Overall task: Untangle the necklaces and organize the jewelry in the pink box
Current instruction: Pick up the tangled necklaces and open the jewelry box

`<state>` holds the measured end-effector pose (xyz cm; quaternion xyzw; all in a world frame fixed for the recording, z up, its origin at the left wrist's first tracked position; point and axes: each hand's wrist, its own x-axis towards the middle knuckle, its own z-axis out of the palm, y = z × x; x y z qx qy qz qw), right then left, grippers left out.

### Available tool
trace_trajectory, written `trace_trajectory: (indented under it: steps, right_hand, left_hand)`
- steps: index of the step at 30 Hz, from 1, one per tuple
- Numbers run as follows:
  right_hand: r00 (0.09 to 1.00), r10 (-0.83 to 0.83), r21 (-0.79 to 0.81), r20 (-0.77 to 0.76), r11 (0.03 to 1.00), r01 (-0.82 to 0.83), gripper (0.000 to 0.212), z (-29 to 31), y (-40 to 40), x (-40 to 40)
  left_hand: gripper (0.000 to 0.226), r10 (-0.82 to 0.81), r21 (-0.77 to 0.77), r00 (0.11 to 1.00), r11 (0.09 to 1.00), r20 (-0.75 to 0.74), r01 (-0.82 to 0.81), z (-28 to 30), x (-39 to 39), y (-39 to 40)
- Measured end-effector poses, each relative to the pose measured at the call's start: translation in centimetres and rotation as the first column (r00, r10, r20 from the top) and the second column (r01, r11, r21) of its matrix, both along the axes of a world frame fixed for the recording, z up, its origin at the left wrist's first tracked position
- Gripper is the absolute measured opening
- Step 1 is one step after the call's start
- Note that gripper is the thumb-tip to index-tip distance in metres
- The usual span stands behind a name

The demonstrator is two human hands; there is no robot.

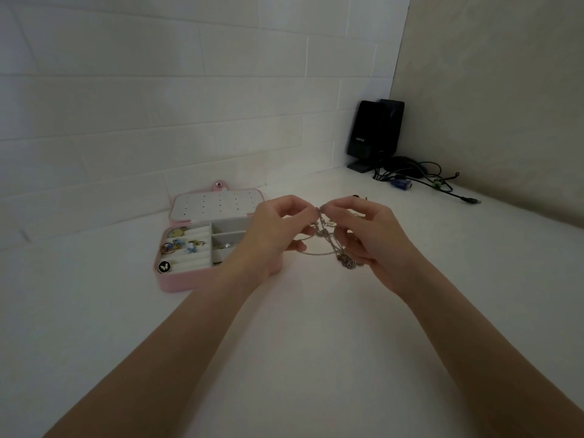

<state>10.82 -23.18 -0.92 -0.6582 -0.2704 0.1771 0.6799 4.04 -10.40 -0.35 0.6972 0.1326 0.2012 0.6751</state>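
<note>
Black speakers (376,134) and cables (423,180) sit far right; the left hand (271,235) overlaps the open pink jewellery box (183,281). Both hands, right hand (373,238) too, pinch the tangled silver necklace chains (325,235).

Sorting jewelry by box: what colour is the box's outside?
Pink box, white inside; head view.

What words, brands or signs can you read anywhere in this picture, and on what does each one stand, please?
"EDIFIER": white lettering on the front black speaker, small and soft, so only just legible.
No words: white butterfly emblem on a black round piece in the pink jewelry box.
</note>
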Motion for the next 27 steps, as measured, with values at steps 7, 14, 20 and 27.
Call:
trace_trajectory:
  steps: [7, 14, 20, 27]
  right_hand:
    - [0.975, -0.08, -0.064, 0.206, 0.993, 0.095, 0.009, -0.1, -0.1, 0.2]
    - [0.946, -0.128, -0.111, 0.297, 0.98, 0.168, 0.009, 0.0, 0.0, 0.3]
    - [0.981, -0.153, -0.082, 0.117, 0.983, 0.163, 0.016, -0.1, 0.5, 0.0]
    - [0.995, -0.092, 0.004, -0.024, 0.996, 0.092, 0.019, 0.0, 0.2, 0.3]
  left_hand:
    - [0.022, -0.002, 0.337, 0.999, 0.941, 0.053, -0.016, -0.9, 0.5, 0.4]
    - [0.02, -0.063, 0.381, 0.998, 0.923, 0.021, 0.051, -1.1, 0.5, 0.5]
    - [0.019, -0.089, 0.082, 0.996, 0.993, 0.003, 0.088, -0.4, 0.3, 0.2]
    - [0.018, -0.089, -0.369, 0.996, 0.925, 0.025, 0.092, 0.5, 0.1, 0.9]
